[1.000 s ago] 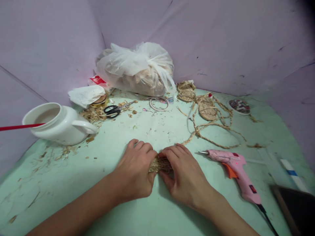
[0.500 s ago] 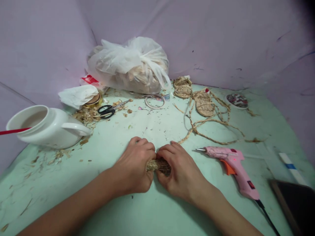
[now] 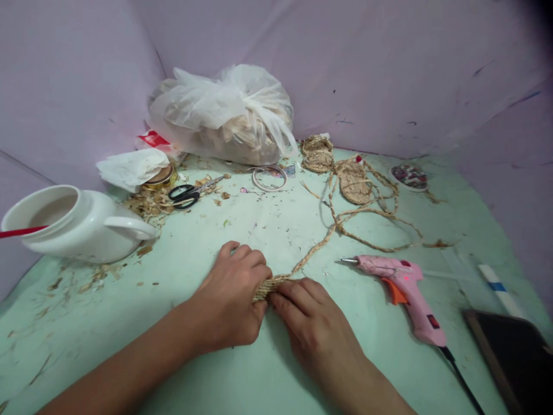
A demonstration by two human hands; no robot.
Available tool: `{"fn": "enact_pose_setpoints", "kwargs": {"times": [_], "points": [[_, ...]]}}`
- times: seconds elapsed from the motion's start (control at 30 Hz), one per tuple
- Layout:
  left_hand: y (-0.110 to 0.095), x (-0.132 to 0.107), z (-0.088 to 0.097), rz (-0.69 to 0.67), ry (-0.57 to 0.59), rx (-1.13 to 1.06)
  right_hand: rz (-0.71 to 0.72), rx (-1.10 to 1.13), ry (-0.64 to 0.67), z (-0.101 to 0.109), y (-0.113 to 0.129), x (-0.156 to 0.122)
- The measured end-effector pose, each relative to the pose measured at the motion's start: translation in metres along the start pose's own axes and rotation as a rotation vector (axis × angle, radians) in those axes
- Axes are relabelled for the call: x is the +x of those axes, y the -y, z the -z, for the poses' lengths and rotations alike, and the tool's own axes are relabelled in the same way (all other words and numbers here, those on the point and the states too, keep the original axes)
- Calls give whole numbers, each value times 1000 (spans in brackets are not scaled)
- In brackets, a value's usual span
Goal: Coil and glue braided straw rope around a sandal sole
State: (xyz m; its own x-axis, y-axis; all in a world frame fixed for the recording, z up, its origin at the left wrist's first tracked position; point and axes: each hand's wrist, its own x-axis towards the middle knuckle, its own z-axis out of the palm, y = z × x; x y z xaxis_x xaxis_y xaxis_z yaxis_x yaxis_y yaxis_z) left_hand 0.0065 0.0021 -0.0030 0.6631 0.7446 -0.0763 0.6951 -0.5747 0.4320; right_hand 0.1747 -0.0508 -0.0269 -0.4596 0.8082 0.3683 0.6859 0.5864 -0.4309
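Observation:
My left hand (image 3: 239, 294) is closed around a coiled piece of braided straw rope (image 3: 264, 289), its palm side hidden. At the right end of that coil, my right hand (image 3: 313, 317) pinches the braid between thumb and fingers. From the coil a length of straw braid (image 3: 314, 252) runs up and right to a loose tangle of braid (image 3: 380, 249). A pink hot glue gun (image 3: 401, 279) lies right of my right hand, its nozzle pointing left and a small red light showing.
A white pitcher (image 3: 99, 230) lies at left, with scissors (image 3: 185, 196), straw scraps (image 3: 149, 204) and a tape ring (image 3: 268, 178) nearby. A stuffed plastic bag (image 3: 233, 121) stands against the wall. Woven straw pieces (image 3: 354, 181) lie farther back. A dark flat device (image 3: 510, 357) is at right.
My right hand has shifted down and turned, uncovering more of the braid that leads away from the coil. My left hand keeps its hold. The view has shifted slightly.

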Motion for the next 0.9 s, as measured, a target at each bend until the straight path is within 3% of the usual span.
{"fn": "enact_pose_setpoints", "kwargs": {"times": [0.33,0.6,0.77,0.9], "points": [[-3,3,-6,-58,-98,-29,-63,-29,-127,-13,2,3],[-2,6,-4,-115,-76,-12,-86,-49,-137,-17,2,6],[-3,3,-5,-58,-84,12,-68,20,-116,1,2,0],[-5,3,-5,-23,-72,36,-175,-45,-287,21,-14,-8]]}}
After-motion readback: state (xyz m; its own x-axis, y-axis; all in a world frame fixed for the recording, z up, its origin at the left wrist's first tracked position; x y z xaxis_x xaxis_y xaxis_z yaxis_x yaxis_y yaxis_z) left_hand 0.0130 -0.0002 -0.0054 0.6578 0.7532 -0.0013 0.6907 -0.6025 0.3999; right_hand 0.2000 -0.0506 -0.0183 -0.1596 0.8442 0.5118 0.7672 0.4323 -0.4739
